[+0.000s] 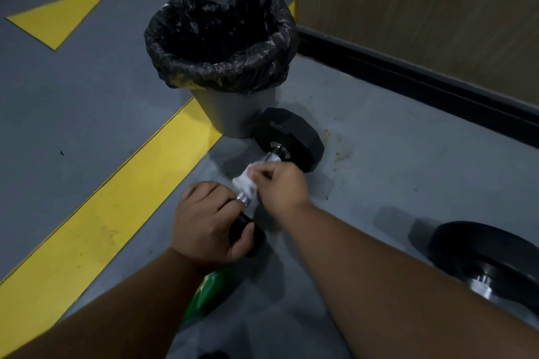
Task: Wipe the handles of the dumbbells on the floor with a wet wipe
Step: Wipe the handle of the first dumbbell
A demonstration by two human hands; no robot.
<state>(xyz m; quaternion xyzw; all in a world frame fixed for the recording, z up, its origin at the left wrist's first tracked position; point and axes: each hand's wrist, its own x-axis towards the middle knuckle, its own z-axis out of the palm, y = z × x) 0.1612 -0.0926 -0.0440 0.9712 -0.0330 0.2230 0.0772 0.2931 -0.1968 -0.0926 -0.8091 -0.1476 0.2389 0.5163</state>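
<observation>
A: Where are we w/ the dumbbell (pixel 287 137)?

B: It lies on the floor (pixel 364 160) just in front of the bin (pixel 233 114), far head near the bin, near head under our left hand (pixel 208 223). Left fingers curl over that near head and steady it. Right hand (pixel 280 183) pinches the wipe (pixel 246 183), which is wrapped on the handle (pixel 271 158).

A: How will it handle?

B: Heavy, stiff, prob. won't budge much; flat-sided heads shouldn't roll. Handle is knurled metal, so the wipe may snag. The wipe is soft, wet, limp; we'd keep it bunched round the bar.

A: And the 2nd dumbbell (pixel 484 265)?

B: At right, apart from both hands, not yet touched. Green pack (pixel 210 291) sits under our left wrist.
</observation>
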